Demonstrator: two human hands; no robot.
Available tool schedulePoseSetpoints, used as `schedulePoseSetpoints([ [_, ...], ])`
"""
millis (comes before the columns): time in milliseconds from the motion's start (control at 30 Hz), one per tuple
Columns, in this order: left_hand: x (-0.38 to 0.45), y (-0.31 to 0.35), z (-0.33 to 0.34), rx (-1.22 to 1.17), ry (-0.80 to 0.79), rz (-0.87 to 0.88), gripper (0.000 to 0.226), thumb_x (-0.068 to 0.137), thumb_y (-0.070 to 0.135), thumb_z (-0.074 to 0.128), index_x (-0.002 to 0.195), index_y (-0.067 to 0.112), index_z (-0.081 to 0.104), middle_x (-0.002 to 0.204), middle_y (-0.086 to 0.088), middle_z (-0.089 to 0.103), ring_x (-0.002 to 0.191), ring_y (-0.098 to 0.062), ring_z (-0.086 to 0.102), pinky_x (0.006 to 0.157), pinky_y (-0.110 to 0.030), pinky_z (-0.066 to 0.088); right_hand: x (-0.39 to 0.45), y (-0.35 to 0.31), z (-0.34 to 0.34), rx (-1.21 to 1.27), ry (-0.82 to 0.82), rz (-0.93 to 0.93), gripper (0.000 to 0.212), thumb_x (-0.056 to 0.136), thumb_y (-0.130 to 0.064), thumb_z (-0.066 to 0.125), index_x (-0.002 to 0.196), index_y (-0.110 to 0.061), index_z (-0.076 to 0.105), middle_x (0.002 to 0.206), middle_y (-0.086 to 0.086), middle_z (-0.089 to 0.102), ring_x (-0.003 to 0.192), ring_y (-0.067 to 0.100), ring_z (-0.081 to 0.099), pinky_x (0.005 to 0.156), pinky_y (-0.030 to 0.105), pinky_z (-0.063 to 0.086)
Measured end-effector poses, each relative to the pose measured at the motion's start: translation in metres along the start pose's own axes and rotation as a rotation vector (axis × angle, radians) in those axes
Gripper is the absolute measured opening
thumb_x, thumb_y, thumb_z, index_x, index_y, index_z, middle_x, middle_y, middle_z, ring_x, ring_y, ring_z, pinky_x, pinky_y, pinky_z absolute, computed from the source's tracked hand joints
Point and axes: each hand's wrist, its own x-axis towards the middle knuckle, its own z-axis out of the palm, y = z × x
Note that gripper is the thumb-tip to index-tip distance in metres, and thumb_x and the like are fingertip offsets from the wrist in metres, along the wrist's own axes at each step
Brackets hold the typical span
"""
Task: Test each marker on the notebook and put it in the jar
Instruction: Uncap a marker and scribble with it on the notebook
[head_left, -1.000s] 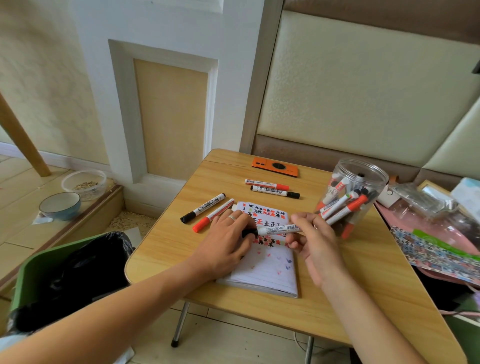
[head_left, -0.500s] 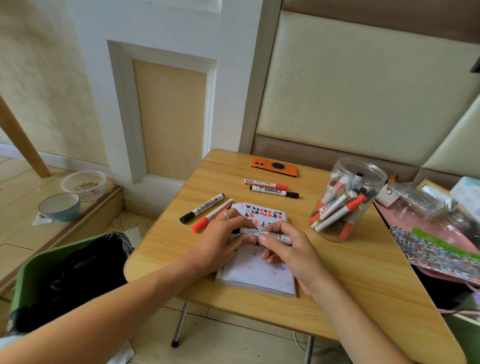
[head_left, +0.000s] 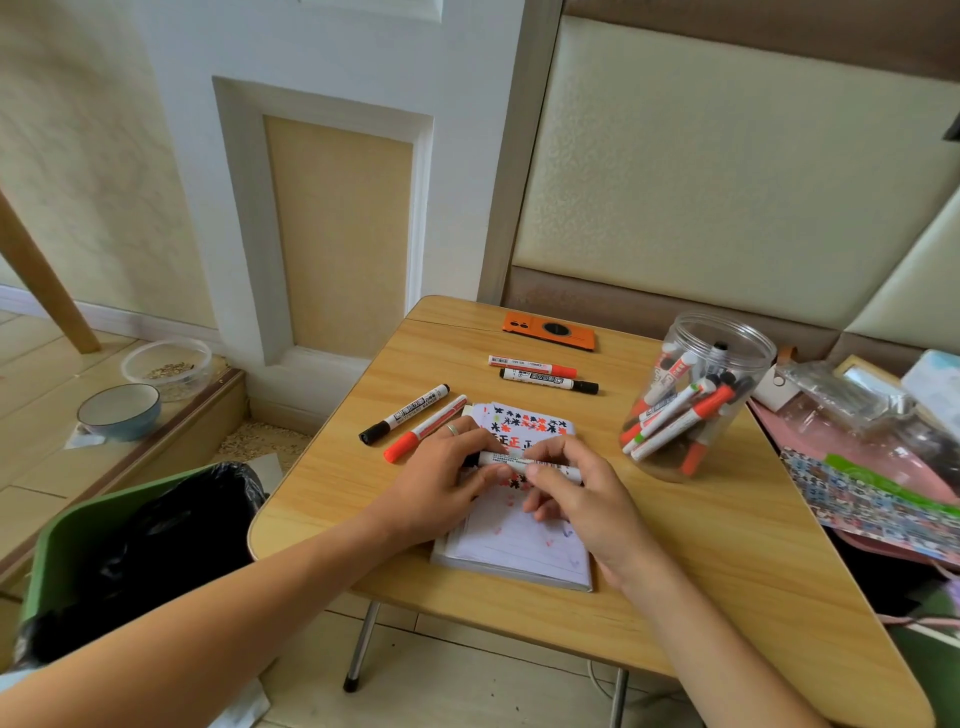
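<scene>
A white marker (head_left: 511, 461) lies level across both my hands, just above the open notebook (head_left: 519, 545). My left hand (head_left: 441, 483) pinches its left end, where a black cap shows. My right hand (head_left: 582, 493) grips the barrel's right half. The notebook's far part carries black and red scribbles. A clear plastic jar (head_left: 696, 395) with several markers in it stands at the right. Two markers, one black-capped (head_left: 405, 414) and one red-capped (head_left: 426, 428), lie left of the notebook. Two more, red (head_left: 532, 365) and black (head_left: 548, 382), lie behind it.
An orange phone (head_left: 548, 331) lies at the far edge of the small wooden table (head_left: 701, 561). A green bin with a black bag (head_left: 135, 545) stands at the left below the table. Cluttered bags (head_left: 883, 483) crowd the right side. Two bowls (head_left: 118, 410) sit on the floor step.
Both hands brought the marker down and toward me over the notebook. One second ago my right hand held it higher, nearer the jar; now the hands are close together on it.
</scene>
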Motion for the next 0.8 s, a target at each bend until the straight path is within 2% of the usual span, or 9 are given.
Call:
schedulePoseSetpoints([
  [133, 0.0, 0.002, 0.003, 0.076, -0.073, -0.029, 0.024, 0.096, 0.047, 0.057, 0.109, 0.027, 0.06, 0.101, 0.009, 0.052, 0.097, -0.013, 0.047, 0.083, -0.03, 0.04, 0.007, -0.012, -0.006, 0.126, 0.135, -0.069, 0.013, 0.098, 0.005, 0.057, 0.109, -0.002, 0.057, 0.098, 0.015, 0.064, 0.067, 0.022, 0.066, 0.059, 0.025, 0.054],
  [200, -0.002, 0.005, 0.004, 0.134, -0.085, -0.044, 0.028, 0.093, 0.048, 0.057, 0.114, 0.03, 0.052, 0.109, 0.01, 0.05, 0.103, -0.012, 0.043, 0.09, -0.033, 0.039, 0.011, -0.025, -0.014, 0.124, 0.184, -0.143, 0.015, 0.097, 0.004, 0.061, 0.109, -0.003, 0.055, 0.098, 0.018, 0.066, 0.066, 0.022, 0.067, 0.058, 0.026, 0.055],
  [333, -0.002, 0.006, 0.005, 0.184, -0.12, -0.069, 0.051, 0.089, 0.04, 0.056, 0.138, 0.031, 0.046, 0.141, 0.012, 0.047, 0.136, -0.01, 0.031, 0.116, -0.039, 0.024, 0.017, -0.066, -0.043, -0.045, 0.371, -0.326, 0.014, 0.098, -0.006, 0.064, 0.109, -0.012, 0.058, 0.091, 0.015, 0.072, 0.064, 0.015, 0.068, 0.058, 0.027, 0.055],
  [400, -0.003, 0.004, 0.005, 0.191, -0.17, -0.063, 0.058, 0.086, 0.042, 0.047, 0.144, 0.035, 0.045, 0.151, 0.015, 0.041, 0.145, -0.005, 0.024, 0.118, -0.038, 0.013, 0.023, -0.09, -0.059, -0.151, 0.464, -0.431, 0.012, 0.1, -0.014, 0.063, 0.107, -0.022, 0.057, 0.089, 0.009, 0.073, 0.065, 0.014, 0.069, 0.06, 0.032, 0.055],
  [467, -0.003, 0.004, 0.005, 0.193, -0.209, -0.057, 0.062, 0.082, 0.048, 0.037, 0.143, 0.039, 0.048, 0.152, 0.019, 0.04, 0.146, -0.001, 0.022, 0.118, -0.038, 0.011, 0.028, -0.113, -0.078, -0.243, 0.562, -0.538, 0.011, 0.1, -0.02, 0.061, 0.105, -0.028, 0.054, 0.093, 0.005, 0.072, 0.067, 0.015, 0.071, 0.063, 0.038, 0.059],
  [567, -0.002, 0.005, 0.007, 0.208, -0.222, -0.068, 0.064, 0.079, 0.051, 0.032, 0.137, 0.04, 0.055, 0.149, 0.021, 0.043, 0.143, 0.002, 0.028, 0.117, -0.039, 0.014, 0.034, -0.142, -0.104, -0.439, 0.76, -0.679, 0.013, 0.099, -0.024, 0.055, 0.111, -0.022, 0.052, 0.095, 0.001, 0.07, 0.073, 0.017, 0.072, 0.072, 0.043, 0.058],
  [633, -0.001, 0.006, 0.007, 0.217, -0.232, -0.075, 0.064, 0.078, 0.053, 0.031, 0.136, 0.04, 0.055, 0.149, 0.021, 0.043, 0.141, 0.002, 0.029, 0.115, -0.035, 0.013, 0.037, -0.152, -0.118, -0.527, 0.835, -0.742, 0.018, 0.1, -0.021, 0.053, 0.115, -0.012, 0.052, 0.098, 0.005, 0.066, 0.075, 0.023, 0.067, 0.07, 0.036, 0.05],
  [733, -0.002, 0.007, 0.006, 0.227, -0.251, -0.086, 0.065, 0.078, 0.055, 0.03, 0.137, 0.041, 0.054, 0.149, 0.023, 0.042, 0.142, 0.002, 0.028, 0.112, -0.029, 0.011, 0.05, -0.148, -0.13, -0.708, 0.825, -0.629, 0.017, 0.1, -0.013, 0.053, 0.116, -0.006, 0.053, 0.103, 0.012, 0.065, 0.079, 0.028, 0.057, 0.067, 0.027, 0.033],
  [800, -0.002, 0.007, 0.006, 0.228, -0.258, -0.093, 0.065, 0.078, 0.056, 0.03, 0.137, 0.041, 0.053, 0.15, 0.023, 0.041, 0.142, 0.002, 0.028, 0.113, -0.029, 0.01, 0.058, -0.137, -0.132, -0.788, 0.752, -0.474, 0.017, 0.101, -0.012, 0.052, 0.117, -0.009, 0.053, 0.104, 0.017, 0.066, 0.084, 0.033, 0.061, 0.069, 0.031, 0.04],
])
